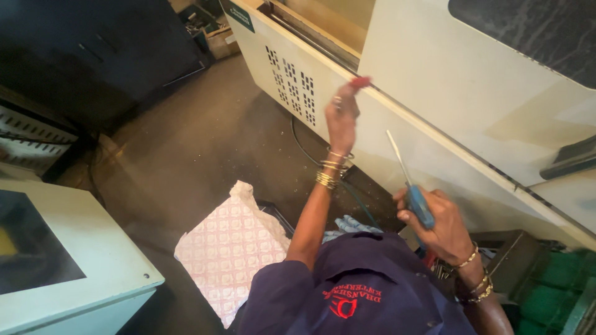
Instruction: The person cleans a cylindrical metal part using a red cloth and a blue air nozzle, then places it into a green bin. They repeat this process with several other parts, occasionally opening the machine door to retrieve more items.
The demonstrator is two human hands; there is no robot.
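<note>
My left hand (341, 115) is raised against the cream machine housing (434, 93), its fingers pinched on a small red object (361, 81) at the edge of the sliding door. My right hand (442, 226) grips a blue-handled tool (420, 206) whose thin metal shaft (397, 155) points up toward the machine. Gold bangles ring both wrists. I wear a dark blue work shirt (360, 291).
A vented panel (292, 87) sits on the machine's lower left. A pink patterned cloth (230, 248) lies on the concrete floor. A grey cabinet (68, 260) stands at left, green crates (549, 298) and a dark metal box (509, 254) at lower right.
</note>
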